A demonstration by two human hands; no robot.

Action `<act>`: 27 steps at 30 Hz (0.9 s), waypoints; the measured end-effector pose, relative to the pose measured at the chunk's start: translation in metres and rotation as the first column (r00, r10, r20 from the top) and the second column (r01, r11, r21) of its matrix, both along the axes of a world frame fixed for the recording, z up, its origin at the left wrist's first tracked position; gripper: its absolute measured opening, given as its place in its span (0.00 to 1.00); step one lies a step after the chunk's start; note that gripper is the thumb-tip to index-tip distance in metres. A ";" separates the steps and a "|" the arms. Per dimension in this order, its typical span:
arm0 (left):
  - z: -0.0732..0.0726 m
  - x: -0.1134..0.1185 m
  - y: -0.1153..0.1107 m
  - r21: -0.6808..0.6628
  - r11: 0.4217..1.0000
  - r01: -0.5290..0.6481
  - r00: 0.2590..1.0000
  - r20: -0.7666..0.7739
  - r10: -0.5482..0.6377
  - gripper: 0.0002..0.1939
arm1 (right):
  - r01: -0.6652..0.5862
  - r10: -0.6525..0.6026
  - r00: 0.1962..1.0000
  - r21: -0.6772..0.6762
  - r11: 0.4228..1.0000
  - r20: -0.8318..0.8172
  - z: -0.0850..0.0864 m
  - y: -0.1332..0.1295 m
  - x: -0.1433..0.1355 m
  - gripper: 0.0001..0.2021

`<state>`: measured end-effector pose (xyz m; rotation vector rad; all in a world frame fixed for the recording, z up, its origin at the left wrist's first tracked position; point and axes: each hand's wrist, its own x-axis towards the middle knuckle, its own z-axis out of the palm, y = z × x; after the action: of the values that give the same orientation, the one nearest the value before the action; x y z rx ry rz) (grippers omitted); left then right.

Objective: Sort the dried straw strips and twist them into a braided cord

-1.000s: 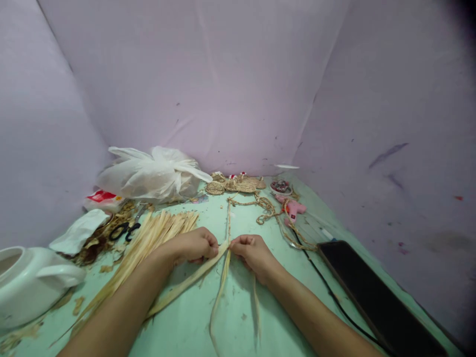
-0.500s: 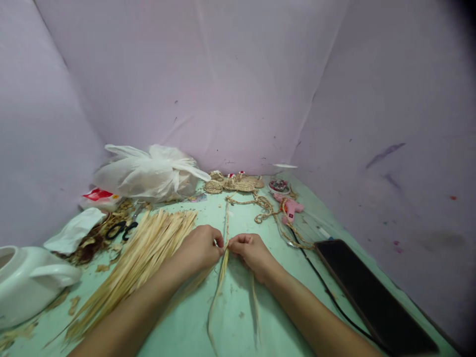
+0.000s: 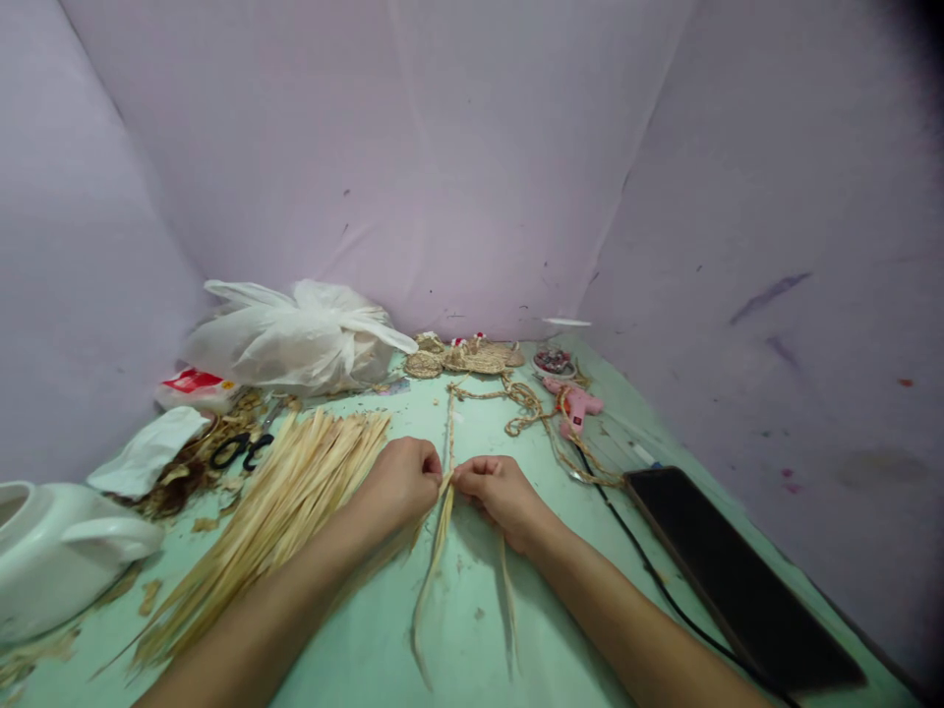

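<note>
Thin tan straw cord (image 3: 451,431) worked from far end to hands, mid-surface on pale green surface (image 3: 472,644). Left hand (image 3: 405,482) and right hand (image 3: 503,497) closed, pinching pale flat straw strands (image 3: 441,534) at cord's near end. Tails below loose, unworked. Yellow straw-strip bundle (image 3: 295,501) alongside, unused.

On table (image 3: 472,639): cord (image 3: 451,425) mid, strip bundle (image 3: 295,501) to its L, scissors (image 3: 230,451) & jug (image 3: 66,565) farther L, plastic bag (image 3: 295,339) behind bundle; glue gun (image 3: 580,407) R, bowl (image 3: 555,364) behind it, flat device (image 3: 744,580) in front.
</note>
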<state>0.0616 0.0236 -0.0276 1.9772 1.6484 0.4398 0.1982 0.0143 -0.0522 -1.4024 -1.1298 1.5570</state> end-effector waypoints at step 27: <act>0.001 0.009 0.000 -0.386 0.903 -0.190 0.872 0.357 0.336 0.06 | 0.017 -0.019 0.999 -0.055 0.998 -0.035 0.005 -0.002 0.000 0.02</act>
<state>0.0702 0.0236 -0.0269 1.2966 1.5924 0.5882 0.1986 0.0122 -0.0470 -1.4119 -1.0580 1.6046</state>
